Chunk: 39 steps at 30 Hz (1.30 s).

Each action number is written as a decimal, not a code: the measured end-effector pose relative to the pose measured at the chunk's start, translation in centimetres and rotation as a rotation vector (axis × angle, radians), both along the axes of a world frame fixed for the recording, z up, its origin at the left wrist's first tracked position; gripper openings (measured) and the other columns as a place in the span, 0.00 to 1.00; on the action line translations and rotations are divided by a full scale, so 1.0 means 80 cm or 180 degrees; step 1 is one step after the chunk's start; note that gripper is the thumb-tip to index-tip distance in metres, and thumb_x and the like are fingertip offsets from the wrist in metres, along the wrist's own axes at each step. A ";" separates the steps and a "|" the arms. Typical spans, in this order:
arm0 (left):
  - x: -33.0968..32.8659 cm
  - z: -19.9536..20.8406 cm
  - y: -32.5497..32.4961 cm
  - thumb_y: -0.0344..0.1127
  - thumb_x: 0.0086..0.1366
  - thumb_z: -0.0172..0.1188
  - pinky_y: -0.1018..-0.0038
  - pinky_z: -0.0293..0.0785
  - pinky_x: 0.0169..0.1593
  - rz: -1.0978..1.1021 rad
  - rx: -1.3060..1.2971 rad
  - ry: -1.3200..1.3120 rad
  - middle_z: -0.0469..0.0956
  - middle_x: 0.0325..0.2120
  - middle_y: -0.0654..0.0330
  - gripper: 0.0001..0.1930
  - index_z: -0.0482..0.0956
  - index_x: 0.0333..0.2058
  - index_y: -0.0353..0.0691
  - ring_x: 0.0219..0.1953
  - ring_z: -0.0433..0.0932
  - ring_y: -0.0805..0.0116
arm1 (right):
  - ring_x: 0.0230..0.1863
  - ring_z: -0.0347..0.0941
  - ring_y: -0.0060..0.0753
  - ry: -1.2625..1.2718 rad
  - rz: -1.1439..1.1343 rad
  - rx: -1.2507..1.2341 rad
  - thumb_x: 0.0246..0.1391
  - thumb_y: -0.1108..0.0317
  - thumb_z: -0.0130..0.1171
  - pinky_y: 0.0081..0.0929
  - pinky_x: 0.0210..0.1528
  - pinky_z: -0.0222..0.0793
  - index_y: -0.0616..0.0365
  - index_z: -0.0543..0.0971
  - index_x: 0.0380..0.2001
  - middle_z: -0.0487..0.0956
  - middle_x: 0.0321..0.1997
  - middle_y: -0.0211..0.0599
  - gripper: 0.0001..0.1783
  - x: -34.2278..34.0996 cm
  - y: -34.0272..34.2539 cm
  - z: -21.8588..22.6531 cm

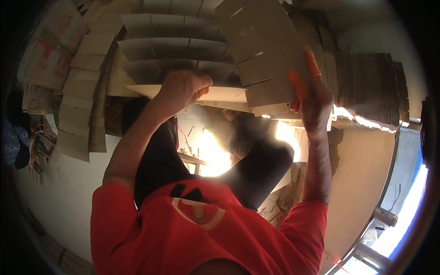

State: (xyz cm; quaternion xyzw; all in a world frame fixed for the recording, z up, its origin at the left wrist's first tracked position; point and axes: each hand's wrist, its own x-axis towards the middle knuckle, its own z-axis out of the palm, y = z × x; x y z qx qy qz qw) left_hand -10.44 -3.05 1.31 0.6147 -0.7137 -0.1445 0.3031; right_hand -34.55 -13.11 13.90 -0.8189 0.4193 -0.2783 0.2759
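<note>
My right hand (314, 107), with orange covers on some fingers, grips the right edge of a brown cardboard sheet (263, 52) that has several short slits. The sheet is raised and tilted at the upper right of the bench. At the near edge of upright rows of cardboard divider strips (158, 49), my left hand (183, 89) is closed with its fingers curled under, and orange shows at one fingertip. The front strip (224, 94) passes right beside that hand. Whatever its fingers may hold is hidden.
Overlapping cardboard pieces (75, 107) hang in a column on the left, near a printed carton (55, 55). A thick stack of cardboard sheets (371, 89) stands at the right. Bright light glares below the bench between my knees. A metal-framed opening (389, 215) lies far right.
</note>
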 end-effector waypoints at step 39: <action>0.002 -0.004 -0.012 0.28 0.50 0.58 0.63 0.72 0.30 0.0223 -0.0094 0.0396 0.77 0.20 0.56 0.03 0.76 0.26 0.41 0.27 0.77 0.56 | 0.29 0.76 0.47 0.1062 0.0903 -0.0400 0.51 0.77 0.55 0.32 0.35 0.72 0.56 0.56 0.63 0.78 0.29 0.49 0.36 0.035 -0.013 -0.051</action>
